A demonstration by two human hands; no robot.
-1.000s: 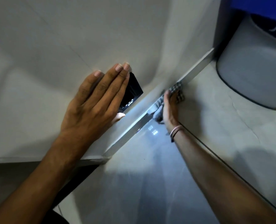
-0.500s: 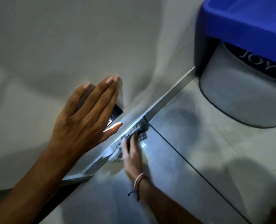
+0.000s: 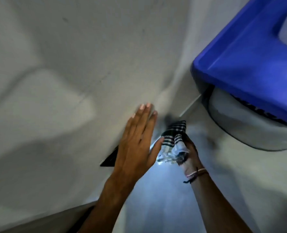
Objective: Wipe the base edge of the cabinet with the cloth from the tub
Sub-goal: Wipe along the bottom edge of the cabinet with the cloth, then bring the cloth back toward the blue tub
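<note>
Crumpled checked cloth [image 3: 173, 140], smooth cabinet [image 3: 72, 81]

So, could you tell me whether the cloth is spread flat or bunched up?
Bunched up: the cloth is crumpled in the right hand.

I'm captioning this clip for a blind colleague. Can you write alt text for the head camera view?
A person's right hand grips a bunched checked cloth low beside the pale cabinet, while the left hand lies flat and open on the cabinet's face. A blue-lidded tub stands on the tiled floor to the right; the image is motion-blurred.
</note>
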